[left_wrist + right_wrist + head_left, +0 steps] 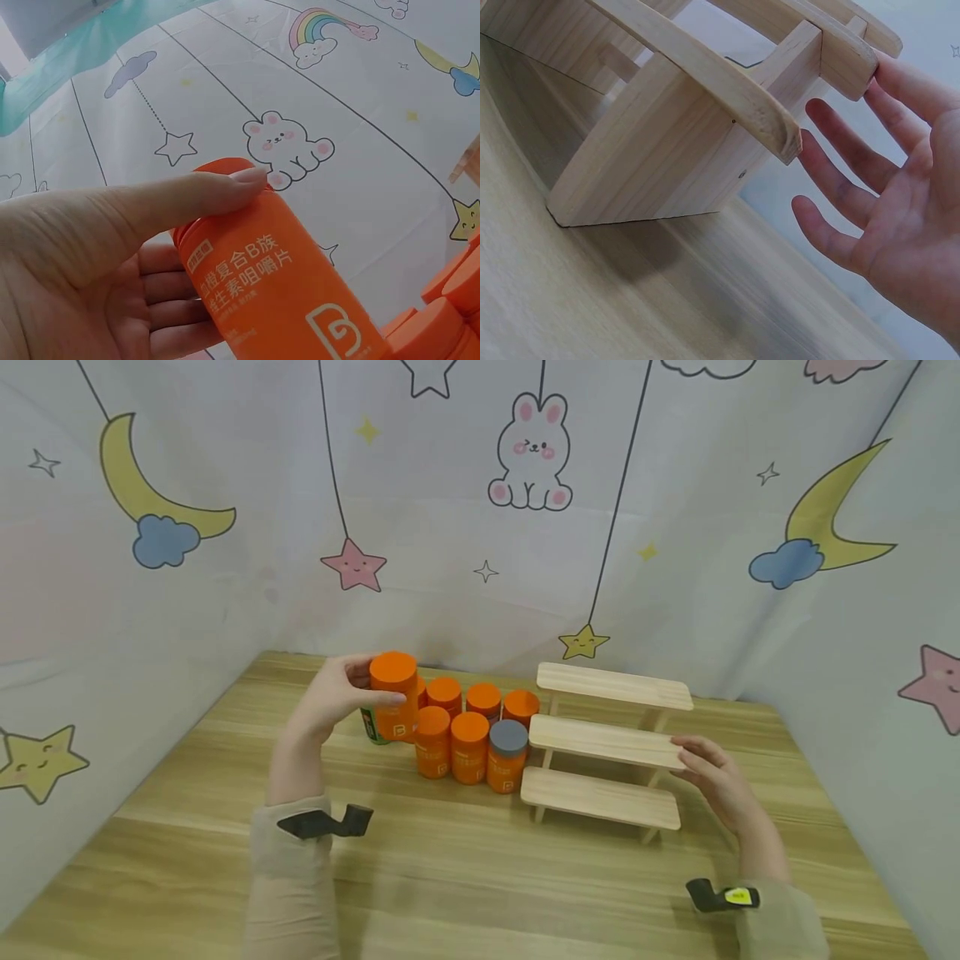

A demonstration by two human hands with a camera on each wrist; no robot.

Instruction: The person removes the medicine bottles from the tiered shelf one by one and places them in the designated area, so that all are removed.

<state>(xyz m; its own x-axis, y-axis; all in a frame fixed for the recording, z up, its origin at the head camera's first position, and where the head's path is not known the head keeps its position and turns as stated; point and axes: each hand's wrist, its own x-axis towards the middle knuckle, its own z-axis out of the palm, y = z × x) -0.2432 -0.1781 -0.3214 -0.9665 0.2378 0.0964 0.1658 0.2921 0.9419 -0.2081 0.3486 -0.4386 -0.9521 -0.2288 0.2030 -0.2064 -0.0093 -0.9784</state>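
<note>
My left hand (335,694) grips an orange supplement bottle (270,277) around its upper part, thumb near the lid, lifted over the left end of a cluster of similar bottles. Part of a green-labelled container (372,727) shows behind it. In the cluster, several orange-lidded bottles (470,750) stand in two rows, and one bottle has a grey lid (508,737). My right hand (716,777) is at the right end of a three-tier wooden stand (600,739). In the right wrist view its loosely spread fingers (840,180) meet the shelf ends.
The wood-grain table (450,877) lies under everything, with bare surface in front of the bottles and stand. White cloth (435,502) printed with moons, stars and a rabbit encloses the back and sides. The stand sits directly right of the bottles.
</note>
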